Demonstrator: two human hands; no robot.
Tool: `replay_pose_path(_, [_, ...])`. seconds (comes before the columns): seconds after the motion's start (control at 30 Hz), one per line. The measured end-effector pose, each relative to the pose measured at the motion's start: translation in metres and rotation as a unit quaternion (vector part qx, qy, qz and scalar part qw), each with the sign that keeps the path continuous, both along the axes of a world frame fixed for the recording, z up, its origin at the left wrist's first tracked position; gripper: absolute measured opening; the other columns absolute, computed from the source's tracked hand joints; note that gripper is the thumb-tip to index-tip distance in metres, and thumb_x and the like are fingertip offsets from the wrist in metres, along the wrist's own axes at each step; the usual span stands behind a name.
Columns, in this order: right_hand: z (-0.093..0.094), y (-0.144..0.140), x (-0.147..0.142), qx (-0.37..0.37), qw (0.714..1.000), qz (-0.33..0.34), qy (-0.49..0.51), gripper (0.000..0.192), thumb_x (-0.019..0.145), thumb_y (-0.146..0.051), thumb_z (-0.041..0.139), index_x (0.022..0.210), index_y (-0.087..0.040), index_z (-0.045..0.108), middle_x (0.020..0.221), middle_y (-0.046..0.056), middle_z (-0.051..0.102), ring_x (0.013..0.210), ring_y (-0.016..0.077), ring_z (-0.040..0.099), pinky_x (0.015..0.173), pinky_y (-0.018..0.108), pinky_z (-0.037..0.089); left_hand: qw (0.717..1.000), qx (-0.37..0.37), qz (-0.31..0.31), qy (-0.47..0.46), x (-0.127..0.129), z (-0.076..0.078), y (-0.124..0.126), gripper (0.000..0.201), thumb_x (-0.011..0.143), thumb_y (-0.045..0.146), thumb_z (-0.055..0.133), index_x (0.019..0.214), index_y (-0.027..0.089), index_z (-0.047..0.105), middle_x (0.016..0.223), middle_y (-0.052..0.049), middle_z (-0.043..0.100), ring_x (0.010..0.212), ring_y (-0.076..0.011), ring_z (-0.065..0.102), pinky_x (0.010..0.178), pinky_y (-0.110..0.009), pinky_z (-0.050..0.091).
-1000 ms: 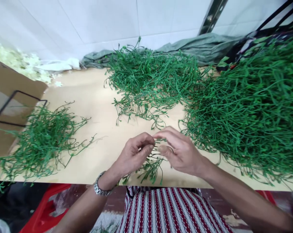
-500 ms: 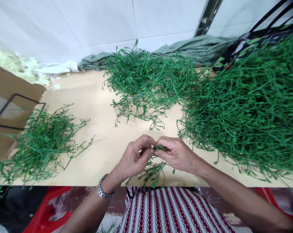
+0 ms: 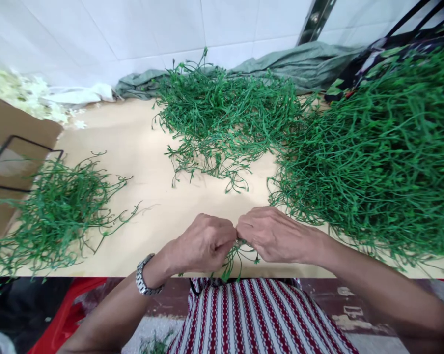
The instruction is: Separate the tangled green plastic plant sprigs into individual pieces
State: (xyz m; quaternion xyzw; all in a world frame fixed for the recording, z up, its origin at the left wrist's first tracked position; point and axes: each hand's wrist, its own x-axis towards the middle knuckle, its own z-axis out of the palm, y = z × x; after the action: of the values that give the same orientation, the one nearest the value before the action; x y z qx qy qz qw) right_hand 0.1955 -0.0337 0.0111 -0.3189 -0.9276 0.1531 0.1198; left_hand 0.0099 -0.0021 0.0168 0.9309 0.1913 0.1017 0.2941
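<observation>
Head view shows both hands meeting at the near edge of the worktop [image 3: 148, 162]. The left hand [image 3: 203, 242] and the right hand [image 3: 275, 233] are curled knuckle to knuckle, fingers narrow and pinched on one green sprig [image 3: 232, 255], whose thin stems hang down between them over the edge, above a striped cloth [image 3: 255, 314]. A watch [image 3: 143, 281] sits on the left wrist.

Judging by the heaps, the work is only partly through. A small pile [image 3: 56, 206] lies well to the left, next to a cardboard box [image 3: 8, 142]. A middle pile [image 3: 225, 113] spreads at the far side, and a much bigger heap [image 3: 376, 147] fills the right, close to the right hand. If the left pile is the finished lot, most remains. White scraps [image 3: 23, 96] lie by the wall.
</observation>
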Motion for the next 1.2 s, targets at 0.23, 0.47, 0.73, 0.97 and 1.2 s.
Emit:
replay_pose_path(0.23, [0.000,-0.001,0.008,-0.021,0.994,0.076,-0.080,0.016,0.078,-0.004,0.044,0.071,-0.016,0.053,0.062,0.001,0.052,0.055,0.0117,0.039,0.054,0.027,0.028,0.995,-0.053,-0.090,0.007,-0.002,0.003,-0.002,0.020,0.065,0.003,0.040,0.049,0.016,0.039,0.048,0.003,0.040,0.049,-0.0098,0.035,0.048,-0.027,0.027])
replay_pose_path(0.47, [-0.001,0.017,0.025,0.012,0.991,-0.106,0.083,0.011,0.084,-0.012,0.041,0.081,-0.016,0.050,0.104,0.013,0.054,0.097,0.0226,0.046,0.078,0.036,0.037,0.939,-0.303,0.159,-0.045,-0.001,0.001,0.018,0.022,0.080,0.020,0.044,0.060,0.012,0.051,0.051,0.004,0.039,0.047,-0.0065,0.033,0.045,-0.020,0.027])
replay_pose_path(0.73, [-0.026,0.013,-0.020,-0.266,0.898,-0.233,0.263,0.020,0.091,-0.029,0.033,0.086,-0.016,0.049,0.064,-0.002,0.047,0.057,0.0097,0.044,0.053,0.021,0.034,0.856,-0.389,0.306,-0.150,0.009,-0.012,0.011,0.019,0.075,0.024,0.054,0.060,0.011,0.053,0.049,0.005,0.038,0.045,-0.0045,0.029,0.041,-0.018,0.022])
replay_pose_path(0.97, [-0.040,0.009,-0.028,-0.444,0.789,-0.195,0.376,0.034,0.077,-0.047,0.056,0.074,-0.014,0.047,0.062,-0.005,0.035,0.056,0.0068,0.032,0.048,0.019,0.028,0.881,-0.302,0.337,-0.138,0.011,-0.018,0.007,0.018,0.074,0.022,0.054,0.059,0.012,0.056,0.051,0.003,0.044,0.049,-0.0071,0.037,0.046,-0.020,0.029])
replay_pose_path(1.2, [-0.043,0.009,-0.025,-0.439,0.782,-0.180,0.403,0.029,0.082,-0.042,0.050,0.078,-0.013,0.054,0.066,-0.003,0.044,0.061,0.0082,0.038,0.055,0.021,0.032,0.816,-0.393,0.318,-0.281,0.013,-0.015,0.007,0.012,0.070,0.019,0.062,0.060,0.013,0.059,0.064,0.001,0.049,0.051,-0.0059,0.042,0.045,-0.020,0.031])
